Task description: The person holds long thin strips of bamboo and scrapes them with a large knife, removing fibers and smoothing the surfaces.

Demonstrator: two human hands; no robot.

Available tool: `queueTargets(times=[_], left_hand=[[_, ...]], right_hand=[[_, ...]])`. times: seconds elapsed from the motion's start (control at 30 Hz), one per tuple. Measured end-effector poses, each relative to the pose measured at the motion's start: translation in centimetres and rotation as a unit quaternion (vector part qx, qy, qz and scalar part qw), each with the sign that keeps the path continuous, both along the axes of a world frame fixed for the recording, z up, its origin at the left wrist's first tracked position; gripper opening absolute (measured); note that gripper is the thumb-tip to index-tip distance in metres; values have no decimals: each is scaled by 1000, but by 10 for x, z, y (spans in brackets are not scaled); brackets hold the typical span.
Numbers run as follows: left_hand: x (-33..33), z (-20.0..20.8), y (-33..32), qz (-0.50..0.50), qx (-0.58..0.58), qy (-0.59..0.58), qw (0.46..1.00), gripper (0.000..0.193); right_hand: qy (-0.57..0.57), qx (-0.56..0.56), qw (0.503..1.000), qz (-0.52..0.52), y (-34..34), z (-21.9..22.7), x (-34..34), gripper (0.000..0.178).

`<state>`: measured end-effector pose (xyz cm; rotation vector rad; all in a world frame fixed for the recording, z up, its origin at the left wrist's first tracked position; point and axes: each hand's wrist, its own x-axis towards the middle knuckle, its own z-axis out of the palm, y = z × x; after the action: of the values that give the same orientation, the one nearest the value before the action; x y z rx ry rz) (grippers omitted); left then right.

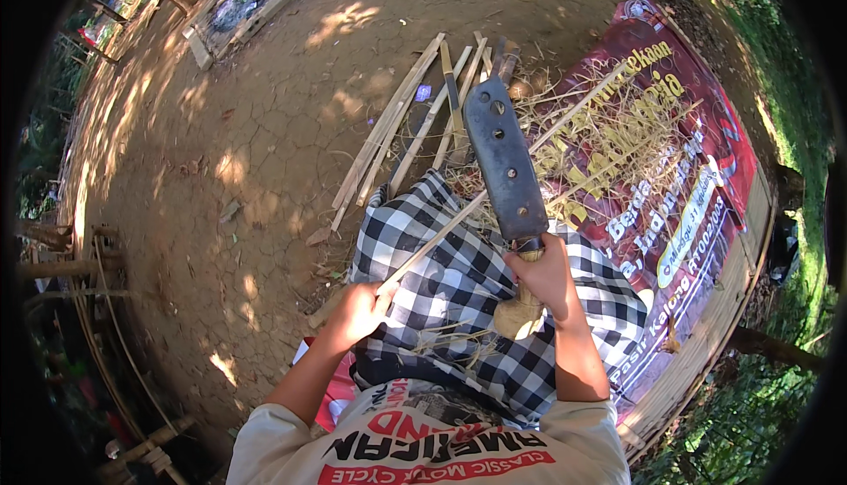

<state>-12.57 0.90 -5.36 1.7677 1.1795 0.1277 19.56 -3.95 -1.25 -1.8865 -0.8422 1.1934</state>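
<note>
Head view: gripping thin strip w/ L hand, slantwise over checked cloth & under big knife; clasping handle w/ R hand. Prob. best: short light strokes, low angle, always cutting away from L hand.

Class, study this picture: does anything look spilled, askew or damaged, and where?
Yes: loose pale shavings lie strewn over the red banner, with a few on the checked cloth, looking untidy. The big knife in the right hand has round holes, probably deliberate.
</note>
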Motion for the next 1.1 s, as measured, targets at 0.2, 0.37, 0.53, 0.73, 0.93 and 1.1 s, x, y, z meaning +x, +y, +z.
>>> queueTargets(times=[0.2,0.37,0.53,0.73,0.93,1.1], left_hand=[[-7,-13,-2,-7,56,13,998,34],[-2,-7,-5,5,74,26,997,35],[1,-3,-5,-1,102,33,994,37],[0,-1,-1,-11,74,23,997,38],[4,4,1,-5,55,-4,998,41],[-4,-6,0,-12,71,-14,997,40]], right_hand=[[43,-28,999,20,-11,-1,4,22],[41,-10,998,45,0,23,28,16],[52,-2,999,11,-15,-10,12,13],[23,-55,998,24,-16,17,33,15],[45,-73,995,55,-27,-11,13,24],[-25,-15,983,181,-27,4,-5,26]])
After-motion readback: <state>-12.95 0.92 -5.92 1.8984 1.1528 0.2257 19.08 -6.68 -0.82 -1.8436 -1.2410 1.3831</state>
